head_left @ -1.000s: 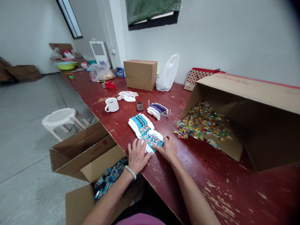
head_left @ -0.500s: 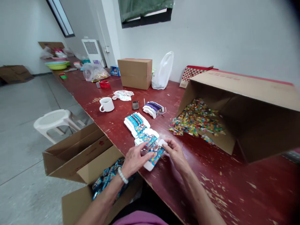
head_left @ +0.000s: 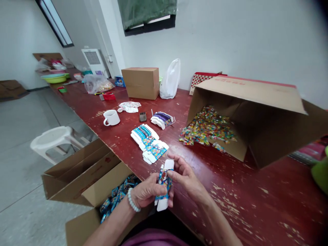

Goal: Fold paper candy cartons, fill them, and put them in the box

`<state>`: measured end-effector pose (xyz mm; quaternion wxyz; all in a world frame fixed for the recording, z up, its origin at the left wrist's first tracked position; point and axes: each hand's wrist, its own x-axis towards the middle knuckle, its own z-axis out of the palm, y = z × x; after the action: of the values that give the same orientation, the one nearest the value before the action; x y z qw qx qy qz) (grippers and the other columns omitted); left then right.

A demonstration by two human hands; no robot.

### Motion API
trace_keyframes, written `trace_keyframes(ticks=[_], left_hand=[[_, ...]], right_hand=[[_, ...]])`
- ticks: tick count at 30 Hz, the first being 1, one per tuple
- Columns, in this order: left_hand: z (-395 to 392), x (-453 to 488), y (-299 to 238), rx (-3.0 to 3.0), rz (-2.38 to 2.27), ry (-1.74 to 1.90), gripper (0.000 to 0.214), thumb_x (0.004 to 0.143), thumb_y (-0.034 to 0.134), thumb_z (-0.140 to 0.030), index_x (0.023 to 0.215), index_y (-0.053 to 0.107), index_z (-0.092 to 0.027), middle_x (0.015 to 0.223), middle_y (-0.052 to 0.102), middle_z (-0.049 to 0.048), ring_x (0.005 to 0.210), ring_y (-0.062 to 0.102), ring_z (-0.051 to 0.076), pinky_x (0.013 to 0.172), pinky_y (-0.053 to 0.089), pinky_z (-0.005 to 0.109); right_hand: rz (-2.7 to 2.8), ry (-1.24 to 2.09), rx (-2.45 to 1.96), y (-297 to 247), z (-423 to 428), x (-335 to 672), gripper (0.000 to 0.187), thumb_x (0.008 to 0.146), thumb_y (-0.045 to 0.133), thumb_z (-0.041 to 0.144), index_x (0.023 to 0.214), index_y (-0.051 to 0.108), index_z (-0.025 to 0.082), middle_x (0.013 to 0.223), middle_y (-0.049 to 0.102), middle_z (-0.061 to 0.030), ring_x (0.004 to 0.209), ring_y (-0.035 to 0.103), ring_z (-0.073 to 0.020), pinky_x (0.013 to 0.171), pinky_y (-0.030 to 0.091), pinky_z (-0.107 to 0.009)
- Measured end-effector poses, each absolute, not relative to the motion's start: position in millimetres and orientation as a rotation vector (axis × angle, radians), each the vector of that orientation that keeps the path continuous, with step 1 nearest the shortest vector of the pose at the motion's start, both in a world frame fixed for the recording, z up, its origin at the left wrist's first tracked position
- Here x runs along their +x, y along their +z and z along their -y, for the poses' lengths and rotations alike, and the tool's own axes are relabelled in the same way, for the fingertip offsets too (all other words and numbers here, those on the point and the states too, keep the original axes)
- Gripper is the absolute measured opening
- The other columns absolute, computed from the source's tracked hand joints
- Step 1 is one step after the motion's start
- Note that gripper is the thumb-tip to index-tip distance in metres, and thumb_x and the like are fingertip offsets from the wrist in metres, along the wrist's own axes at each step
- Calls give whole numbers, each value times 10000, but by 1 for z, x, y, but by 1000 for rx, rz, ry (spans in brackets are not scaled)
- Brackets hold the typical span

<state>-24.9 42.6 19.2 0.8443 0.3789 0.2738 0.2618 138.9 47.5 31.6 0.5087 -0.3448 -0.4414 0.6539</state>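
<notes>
Between my hands, above the table's front edge, is a small blue printed carton [head_left: 163,177] with white flaps sticking out at both ends. My left hand [head_left: 148,191], with a beaded bracelet at the wrist, grips its lower left side, thumb across the front. My right hand [head_left: 183,176] holds the carton's right side, its thumb near the upper flap. Just beyond lie flattened blue cartons [head_left: 156,150], part of a fanned stack [head_left: 145,135]. Farther back sits a bundle of purple cartons [head_left: 162,119].
On the right, a large cardboard box [head_left: 217,102] lies on its side, with wrapped candies [head_left: 207,128] spilling out. A white mug [head_left: 111,118] and a small dark device [head_left: 142,117] stand on the red table [head_left: 225,177]. Below left, an open box [head_left: 77,222] holds blue packets [head_left: 116,194].
Both hands have drawn one carton away from the stack toward my body. It now stands more upright and looks partly opened out. The view has shifted slightly right.
</notes>
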Motion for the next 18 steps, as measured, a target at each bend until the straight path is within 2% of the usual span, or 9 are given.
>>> trace_keyframes(ticks=[4, 11, 13, 18], left_hand=[[-43, -25, 30, 853, -602, 542, 454, 547, 870, -459, 784, 706, -108, 680, 687, 100, 593, 645, 189, 546, 476, 244], [-43, -28, 32, 850, -685, 606, 391, 599, 856, -415, 769, 685, -107, 693, 673, 74, 521, 648, 172, 493, 503, 248], [-42, -26, 31, 859, -739, 623, 369, 620, 845, -393, 788, 685, -106, 704, 677, 77, 526, 643, 165, 509, 522, 262], [-40, -12, 28, 863, -881, 694, 318, 679, 805, -367, 818, 680, -109, 656, 650, 49, 501, 603, 149, 529, 545, 309]], right_hand=[[1038, 1669, -834, 35, -38, 135, 646, 728, 767, 263, 1296, 459, 275, 904, 650, 16, 758, 621, -156, 673, 510, -278], [1022, 1650, -734, 41, -35, 134, 635, 725, 769, 244, 1290, 477, 255, 1134, 666, -50, 968, 640, -193, 813, 516, -313], [1017, 1590, -774, 39, -34, 132, 587, 729, 765, 253, 1262, 520, 245, 1122, 681, -53, 981, 645, -202, 826, 516, -321], [956, 1467, -936, 21, -37, 127, 317, 786, 722, 294, 1076, 651, 187, 904, 739, -50, 763, 674, -184, 700, 526, -297]])
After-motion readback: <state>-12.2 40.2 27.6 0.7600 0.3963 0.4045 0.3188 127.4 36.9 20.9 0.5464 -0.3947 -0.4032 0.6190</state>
